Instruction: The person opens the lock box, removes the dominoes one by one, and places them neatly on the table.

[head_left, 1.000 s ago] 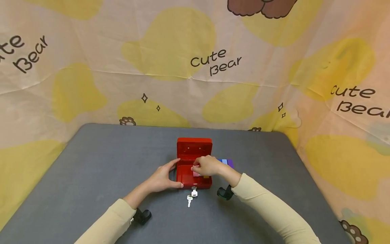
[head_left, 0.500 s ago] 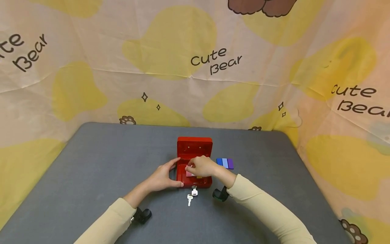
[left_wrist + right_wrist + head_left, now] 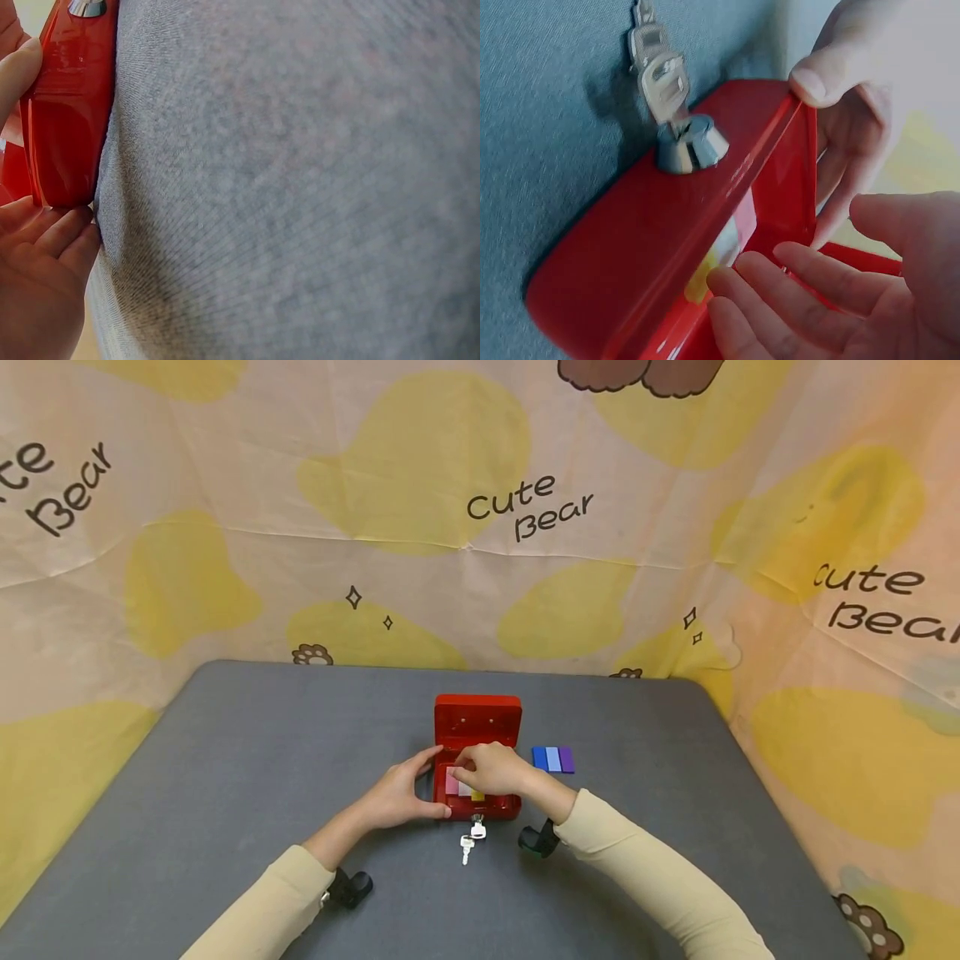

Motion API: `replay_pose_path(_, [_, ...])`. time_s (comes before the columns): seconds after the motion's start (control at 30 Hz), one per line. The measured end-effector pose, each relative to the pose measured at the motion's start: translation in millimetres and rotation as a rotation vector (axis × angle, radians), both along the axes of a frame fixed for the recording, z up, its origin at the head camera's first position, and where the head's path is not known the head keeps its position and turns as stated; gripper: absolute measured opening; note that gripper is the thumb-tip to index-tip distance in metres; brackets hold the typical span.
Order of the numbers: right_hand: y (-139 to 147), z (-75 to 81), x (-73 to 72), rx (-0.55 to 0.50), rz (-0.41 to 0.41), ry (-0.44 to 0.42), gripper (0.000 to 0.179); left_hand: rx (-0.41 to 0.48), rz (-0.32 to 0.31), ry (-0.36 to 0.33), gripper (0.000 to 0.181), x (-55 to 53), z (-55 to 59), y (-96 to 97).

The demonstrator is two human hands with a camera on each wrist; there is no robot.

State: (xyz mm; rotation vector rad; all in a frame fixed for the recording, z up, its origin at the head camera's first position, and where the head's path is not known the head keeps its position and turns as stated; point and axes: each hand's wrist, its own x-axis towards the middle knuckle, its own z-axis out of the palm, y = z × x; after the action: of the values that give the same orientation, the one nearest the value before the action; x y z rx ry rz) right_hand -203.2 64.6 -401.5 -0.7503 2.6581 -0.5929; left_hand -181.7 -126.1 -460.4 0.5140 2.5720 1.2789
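A red cash box (image 3: pixel 495 811) stands with its lid up in the head view. My left hand (image 3: pixel 397 794) grips its left side, thumb at the front corner and fingers along the side wall. Inside the box lies a small flat set of pink, white and yellow strips (image 3: pixel 452 782). My right hand (image 3: pixel 497 768) is over the open box, partly covering the strips. In the right wrist view the right hand's fingers (image 3: pixel 810 274) are loosely extended, thumb apart from them, with fingertips close to the strips.
Two keys (image 3: pixel 477 831) hang from the lock at the box's front. A flat set of blue, light blue and purple strips (image 3: pixel 553 760) lies on the grey table (image 3: pixel 637 743) to the right of the box. A printed cloth (image 3: pixel 420 468) rises behind the table.
The right hand has moved left inside the box, shifting the pink, white and yellow strips toward the left wall, and its fingers have loosened. The left hand stays at the box.
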Motion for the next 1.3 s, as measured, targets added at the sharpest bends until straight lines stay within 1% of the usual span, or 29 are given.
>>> replay_pose_path(0.1, [3, -0.8, -0.6, 0.008, -0.024, 0.001, 0.027, 0.004, 0.001, -0.002, 0.09, 0.2, -0.4, 0.2])
replay_pose_path(0.2, [4, -2.5, -0.4, 0.023, -0.029, -0.015, 0.026, 0.007, 0.001, -0.001, 0.09, 0.6, -1.2, 0.2])
replay_pose_path(0.3, [4, -4.6, 0.1, 0.015, -0.017, -0.022, 0.026, 0.009, 0.001, -0.002, 0.09, 1.2, -1.5, -0.2])
replay_pose_path(0.47, [2, -7.2, 0.4, -0.018, 0.009, 0.001, 0.025, 0.014, 0.0, 0.009, 0.09, 1.5, -1.1, -1.1])
replay_pose_path(0.63, [0, -8.3, 0.0, -0.022, 0.014, 0.001, 0.026, 0.011, -0.005, 0.02, 0.089, 1.5, -0.9, -1.1])
replay_pose_path(0.73, [-1, -11.1, -0.9, -0.029, 0.036, 0.048, 0.026, 0.009, -0.006, 0.022, 0.089, 1.6, -1.2, -0.9])
replay_pose_path(0.87, [-2, -17.3, -1.3, -0.03, 0.124, 0.172, 0.028, 0.014, -0.007, 0.021, 0.089, 1.6, -1.0, -0.9])
replay_pose_path(0.93, [-3, -19.3, -0.3, -0.009, 0.163, 0.233, 0.03, 0.015, -0.007, 0.023, 0.089, 1.5, -0.8, -1.0])
replay_pose_path(1.0, [-4, -21.6, 0.7, 0.017, 0.182, 0.27, 0.032, 0.015, -0.007, 0.024, 0.089, 1.3, -0.7, -1.1])
replay_pose_path(1.13, [-6, -24.5, 2.5, 0.098, 0.174, 0.295, 0.041, 0.013, -0.006, 0.022, 0.09, 0.9, -0.5, -1.2])
replay_pose_path(1.3, [-9, -28.5, 2.1, 0.154, 0.158, 0.299, 0.048, 0.012, -0.003, 0.019, 0.091, 0.7, -0.9, -0.7])
